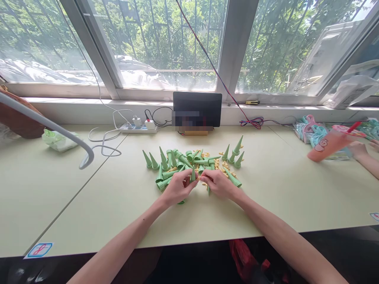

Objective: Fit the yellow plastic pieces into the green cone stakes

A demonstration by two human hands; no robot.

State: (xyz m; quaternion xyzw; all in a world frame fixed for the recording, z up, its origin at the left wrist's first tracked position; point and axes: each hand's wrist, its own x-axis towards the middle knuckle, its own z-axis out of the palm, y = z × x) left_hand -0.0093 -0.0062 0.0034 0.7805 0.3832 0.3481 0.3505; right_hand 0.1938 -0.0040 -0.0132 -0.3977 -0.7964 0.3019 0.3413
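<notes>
My left hand (178,186) is closed round a green plastic cone-shaped spike (193,174), its point upward. My right hand (219,183) pinches a small yellow plastic piece (199,178) close against the side of that spike; whether the two are joined is too small to tell. Just beyond my hands lies a pile of green spikes (183,158), some standing and some on their sides. Loose yellow pieces (229,167) are scattered among them. To the right of the pile stand several upright spikes (237,146) with yellow pieces on their sides.
A dark screen (197,108) stands at the back, with a power strip (139,129) to its left. A white curved tube (74,138) reaches in from the left. At right are a pink drink cup (325,146), bagged pastel items (312,129) and another person's hand (359,150).
</notes>
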